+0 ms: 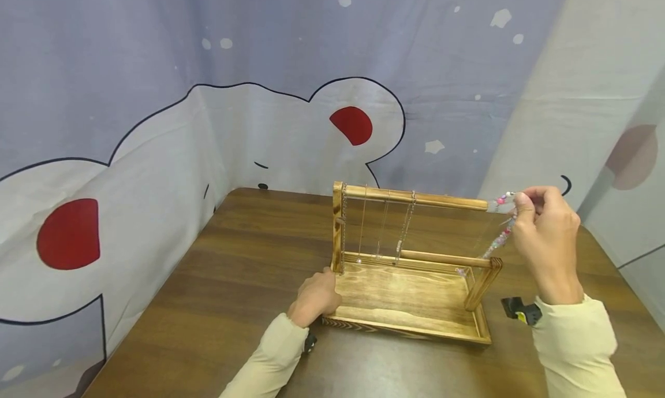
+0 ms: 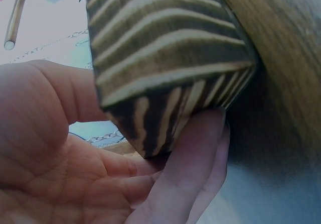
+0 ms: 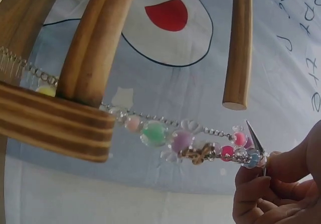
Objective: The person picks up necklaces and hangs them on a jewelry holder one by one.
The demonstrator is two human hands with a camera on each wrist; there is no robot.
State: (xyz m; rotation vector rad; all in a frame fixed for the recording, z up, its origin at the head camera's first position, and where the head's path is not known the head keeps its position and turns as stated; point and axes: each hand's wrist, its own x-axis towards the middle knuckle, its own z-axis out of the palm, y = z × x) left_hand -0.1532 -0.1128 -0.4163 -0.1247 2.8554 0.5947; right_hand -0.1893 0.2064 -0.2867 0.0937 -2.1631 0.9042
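Observation:
A wooden jewelry stand (image 1: 400, 320) has a tray base, an upper bar (image 1: 441, 200) and a lower bar (image 1: 441, 260). My left hand (image 1: 317, 297) grips the tray's near left corner, its thumb and fingers on either side of the striped wood (image 2: 170, 53). Beside the free right end of the upper bar, my right hand (image 1: 550, 242) pinches a colorful beaded necklace (image 3: 153, 132) between thumb and fingers. A pointed silver piece (image 3: 255, 137) sticks up at the fingertips. The strand slants down behind the lower bar's end; its lower part is partly hidden.
Several thin chain necklaces (image 1: 407, 224) hang from the upper bar toward its left side. The stand is on a brown wooden table (image 1: 234, 305). A printed curtain (image 1: 291, 132) closes off the back and sides.

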